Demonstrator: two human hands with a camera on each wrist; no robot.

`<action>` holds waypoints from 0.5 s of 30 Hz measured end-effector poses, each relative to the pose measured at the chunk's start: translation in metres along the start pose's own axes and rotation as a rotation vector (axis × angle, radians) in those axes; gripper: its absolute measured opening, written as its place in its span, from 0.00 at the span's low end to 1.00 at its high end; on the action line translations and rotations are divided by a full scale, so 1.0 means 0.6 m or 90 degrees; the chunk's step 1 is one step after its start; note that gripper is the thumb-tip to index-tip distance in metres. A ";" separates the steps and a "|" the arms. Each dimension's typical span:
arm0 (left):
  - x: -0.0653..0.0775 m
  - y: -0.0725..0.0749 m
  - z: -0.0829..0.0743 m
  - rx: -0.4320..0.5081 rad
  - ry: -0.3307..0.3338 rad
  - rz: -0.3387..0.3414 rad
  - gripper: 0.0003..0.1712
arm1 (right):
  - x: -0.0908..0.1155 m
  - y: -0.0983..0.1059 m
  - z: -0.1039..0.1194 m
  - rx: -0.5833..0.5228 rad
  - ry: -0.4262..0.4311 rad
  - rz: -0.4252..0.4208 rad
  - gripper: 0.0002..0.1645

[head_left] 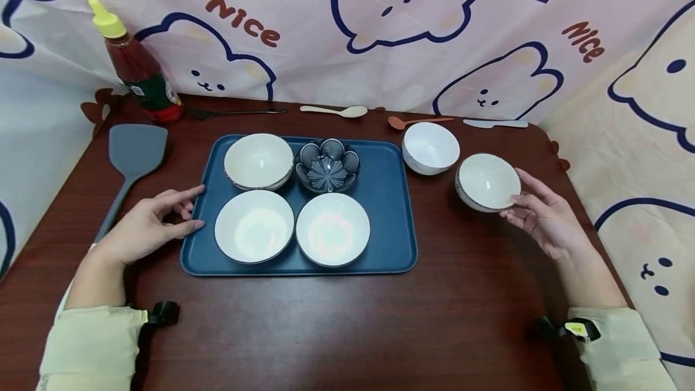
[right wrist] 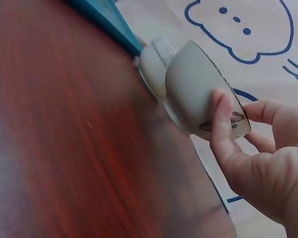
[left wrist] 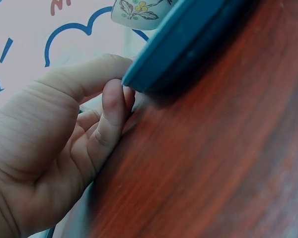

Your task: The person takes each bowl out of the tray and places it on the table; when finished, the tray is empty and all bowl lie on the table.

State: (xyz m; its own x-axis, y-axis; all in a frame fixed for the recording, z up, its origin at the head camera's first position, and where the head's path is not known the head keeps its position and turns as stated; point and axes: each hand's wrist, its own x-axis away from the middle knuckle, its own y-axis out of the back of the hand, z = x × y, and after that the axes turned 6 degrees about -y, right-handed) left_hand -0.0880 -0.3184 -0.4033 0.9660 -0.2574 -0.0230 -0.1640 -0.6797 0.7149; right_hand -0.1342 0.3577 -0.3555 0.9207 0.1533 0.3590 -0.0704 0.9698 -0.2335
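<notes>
In the head view my left hand [head_left: 143, 222] holds the left rim of the blue tray [head_left: 388, 210], with thumb and index fingertips right at its edge. The left wrist view shows the fingers bent at the tray's corner. My right hand [head_left: 545, 216] grips a white bowl [head_left: 487, 181] by its right side, thumb at the rim. Its outer wall, with a brown-edged rim and a painted pattern, shows in the right wrist view. Three white bowls, at back left [head_left: 259, 160], front left [head_left: 254, 226] and front right [head_left: 333, 229], and a dark flower-shaped bowl [head_left: 328, 166] sit on the tray.
Another white bowl [head_left: 431, 148] stands right of the tray. A grey spatula [head_left: 137, 152] lies at the left, near a red sauce bottle [head_left: 143, 74]. Along the back lie a black utensil [head_left: 239, 112], a cream spoon [head_left: 336, 111], a brown spoon [head_left: 415, 121] and a pale knife [head_left: 495, 123].
</notes>
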 end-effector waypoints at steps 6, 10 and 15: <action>0.003 -0.003 -0.003 -0.004 0.019 -0.003 0.36 | -0.022 0.007 0.013 -0.025 -0.008 -0.055 0.42; 0.000 -0.002 -0.006 -0.007 0.024 0.007 0.37 | -0.035 0.013 0.020 -0.050 -0.019 -0.092 0.43; 0.000 -0.001 -0.003 -0.011 0.026 0.011 0.37 | -0.057 0.013 0.026 -0.103 -0.034 -0.118 0.44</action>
State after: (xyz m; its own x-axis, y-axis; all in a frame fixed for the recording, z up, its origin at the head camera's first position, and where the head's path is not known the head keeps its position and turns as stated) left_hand -0.0879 -0.3167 -0.4025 0.9705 -0.2404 0.0170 -0.1769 -0.6631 0.7273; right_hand -0.1721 0.3631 -0.3553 0.8904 -0.0100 0.4551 0.1635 0.9401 -0.2991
